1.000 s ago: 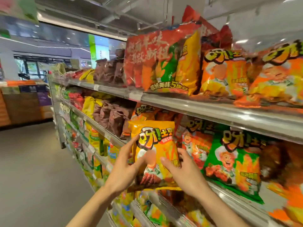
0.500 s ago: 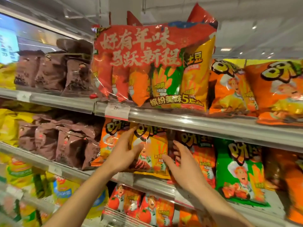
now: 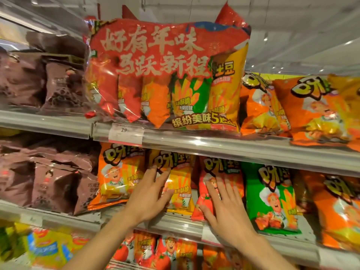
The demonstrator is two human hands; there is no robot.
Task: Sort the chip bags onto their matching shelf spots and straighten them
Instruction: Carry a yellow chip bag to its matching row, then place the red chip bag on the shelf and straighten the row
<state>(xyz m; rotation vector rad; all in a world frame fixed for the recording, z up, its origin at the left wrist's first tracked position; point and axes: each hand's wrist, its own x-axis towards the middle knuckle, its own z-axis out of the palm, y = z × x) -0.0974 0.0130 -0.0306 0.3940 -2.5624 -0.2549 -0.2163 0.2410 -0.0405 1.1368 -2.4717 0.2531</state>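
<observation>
Head view, left hand: I am pressing my left hand (image 3: 151, 193), fingers straight and spread, flat on the yellow chip bag (image 3: 175, 184) to seat it upright in its middle-shelf slot.
Head view, right hand: my right hand (image 3: 224, 203), fingers wide, is steadying the red tomato bag (image 3: 214, 172) just beside it.
Change: a second ago I was holding the yellow bag out in the aisle; now it is standing on the shelf rail (image 3: 175, 223).
</observation>
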